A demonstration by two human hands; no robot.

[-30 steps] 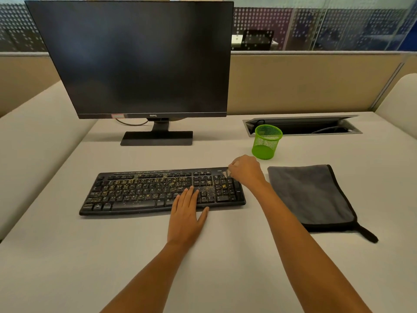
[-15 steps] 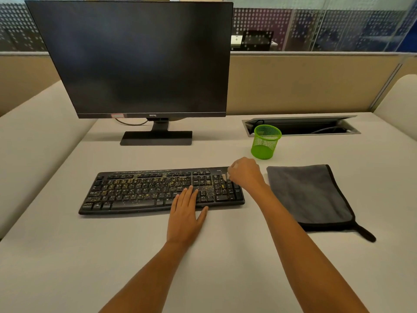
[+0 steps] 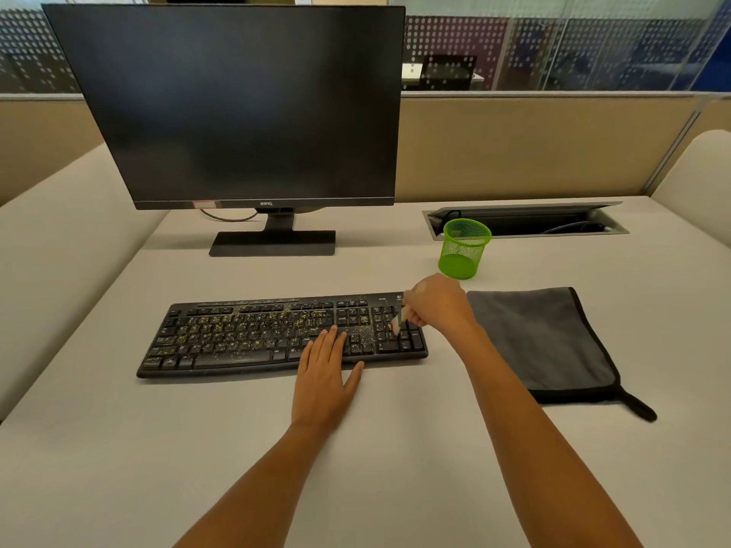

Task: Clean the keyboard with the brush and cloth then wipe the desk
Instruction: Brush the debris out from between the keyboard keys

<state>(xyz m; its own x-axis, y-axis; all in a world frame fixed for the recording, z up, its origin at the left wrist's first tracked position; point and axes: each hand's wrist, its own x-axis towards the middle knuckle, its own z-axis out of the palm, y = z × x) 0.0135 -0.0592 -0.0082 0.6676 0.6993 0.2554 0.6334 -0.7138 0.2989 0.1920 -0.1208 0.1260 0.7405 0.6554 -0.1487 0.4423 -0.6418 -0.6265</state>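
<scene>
A black keyboard (image 3: pixel 245 334) speckled with yellowish crumbs lies across the middle of the desk (image 3: pixel 118 448). My left hand (image 3: pixel 324 373) rests flat with straight fingers on the keyboard's front edge, right of centre. My right hand (image 3: pixel 439 302) grips a small brush (image 3: pixel 397 323) whose pale bristles touch the number pad keys at the keyboard's right end. Most of the brush is hidden inside the fist. A folded grey cloth (image 3: pixel 542 342) with a black border lies flat just right of the keyboard.
A dark monitor (image 3: pixel 237 108) on its stand rises behind the keyboard. A green mesh pen cup (image 3: pixel 463 249) stands behind my right hand. An open cable tray (image 3: pixel 526 221) is set into the desk at the back right. Padded partitions border both sides.
My right hand with the brush has shifted slightly over the number pad. My left hand stays flat on the keyboard's front edge.
</scene>
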